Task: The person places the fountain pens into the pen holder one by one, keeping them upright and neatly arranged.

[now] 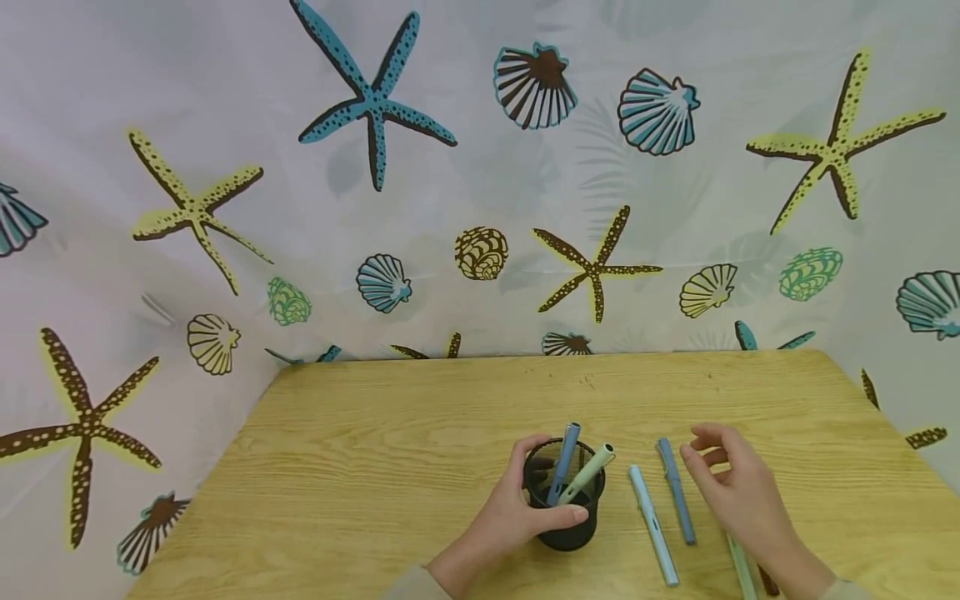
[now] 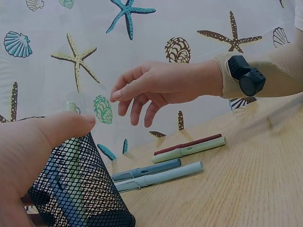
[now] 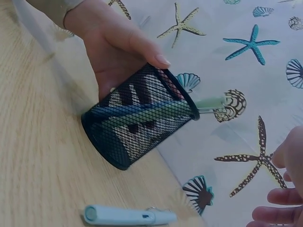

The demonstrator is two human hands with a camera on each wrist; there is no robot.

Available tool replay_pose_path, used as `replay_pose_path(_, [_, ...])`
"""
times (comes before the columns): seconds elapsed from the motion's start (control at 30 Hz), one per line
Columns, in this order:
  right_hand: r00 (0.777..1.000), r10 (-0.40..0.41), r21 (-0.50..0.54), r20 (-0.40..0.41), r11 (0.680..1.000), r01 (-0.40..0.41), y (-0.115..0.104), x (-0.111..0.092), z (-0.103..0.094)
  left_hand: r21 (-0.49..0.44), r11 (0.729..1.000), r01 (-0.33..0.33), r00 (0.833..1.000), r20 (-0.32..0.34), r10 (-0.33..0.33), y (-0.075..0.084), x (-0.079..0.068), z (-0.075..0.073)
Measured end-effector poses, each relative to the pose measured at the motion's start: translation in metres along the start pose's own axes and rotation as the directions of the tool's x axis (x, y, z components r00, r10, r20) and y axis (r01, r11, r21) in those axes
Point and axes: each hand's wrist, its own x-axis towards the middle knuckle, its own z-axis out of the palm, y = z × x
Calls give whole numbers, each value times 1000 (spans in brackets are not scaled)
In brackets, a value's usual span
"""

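My left hand grips a black mesh pen cup, its thumb across the near side. Inside the cup lean a blue pen and a light green pen, their upper ends above the rim. To the right of the cup, a pale blue pen and a darker blue pen lie side by side on the table. My right hand hovers over the pens just right of the darker one, fingers loosely bent and nothing in them. Partly under it in the head view are another light green pen and a dark red pen.
The wooden table runs back to a white cloth printed with starfish and shells, which also hangs along both sides. A black wrist camera sits on the right sleeve.
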Motion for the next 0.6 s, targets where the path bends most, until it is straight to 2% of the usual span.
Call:
replay_pose_path(0.2, [999, 50, -39, -3, 998, -50, 8, 0, -12, -8, 1000, -3, 1000, 3, 3, 0, 0, 0])
replay_pose_path(0.4, [993, 108, -76, 38, 992, -105, 16, -1, -21, 0, 1000, 8, 1000, 0, -8, -1, 0, 0])
replay_pose_path(0.5, [982, 160, -109, 97, 983, -149, 19, 1, -27, 6, 1000, 15, 1000, -4, -15, -1, 0, 0])
replay_pose_path(0.6, [954, 239, -144, 179, 966, -215, 24, 3, -33, -10, 1000, 19, 1000, 2, -19, -1, 0, 0])
